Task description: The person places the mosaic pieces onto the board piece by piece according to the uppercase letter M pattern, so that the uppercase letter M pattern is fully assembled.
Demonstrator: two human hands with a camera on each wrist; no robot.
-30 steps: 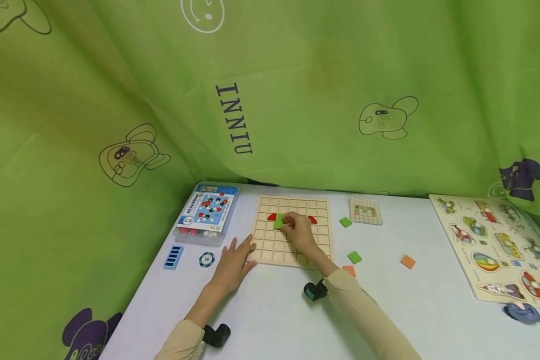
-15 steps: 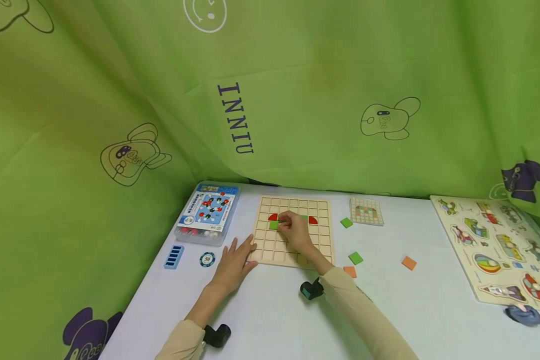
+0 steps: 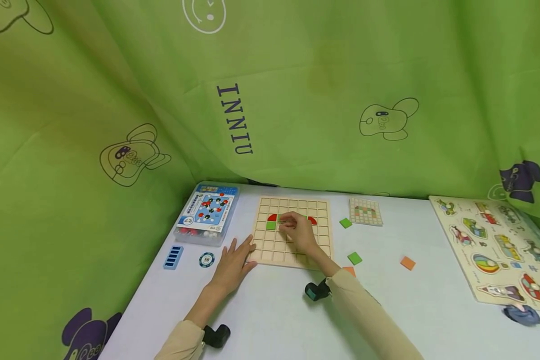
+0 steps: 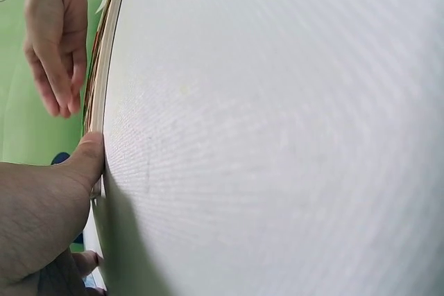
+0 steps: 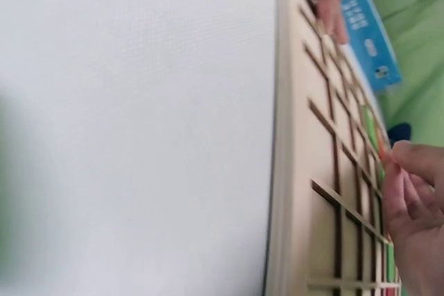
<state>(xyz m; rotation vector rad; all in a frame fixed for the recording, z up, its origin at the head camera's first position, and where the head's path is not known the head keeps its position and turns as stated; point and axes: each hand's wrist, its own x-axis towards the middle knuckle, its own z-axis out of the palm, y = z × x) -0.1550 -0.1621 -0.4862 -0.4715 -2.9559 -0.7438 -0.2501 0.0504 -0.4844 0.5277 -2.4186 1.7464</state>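
A wooden grid board [image 3: 265, 255] lies on the white table. My left hand [image 3: 234, 262] rests at its lower left corner with fingers spread; in the left wrist view the thumb [image 4: 87, 157] touches the board's edge. Over the middle of the board is my right hand [image 3: 299, 234], thumb and fingertips close together, with no piece visible between them. Just left of those fingertips a green square tile [image 3: 271, 226] sits in a cell. Above that tile is a red quarter-round piece [image 3: 272, 217], and another red piece [image 3: 312, 220] shows beyond the hand. More green beside the fingers is partly hidden.
Loose green tiles [image 3: 354, 258] and orange tiles [image 3: 407, 262] lie right of the board, below a pattern card [image 3: 365, 211]. A plastic box [image 3: 207, 212], blue block [image 3: 173, 257] and round chip [image 3: 206, 259] are at left. A picture puzzle [image 3: 499, 245] lies far right.
The right hand has moved the green tile left into the cell below the left red piece and let go of it, then drawn back slightly right. The left hand has stayed still.
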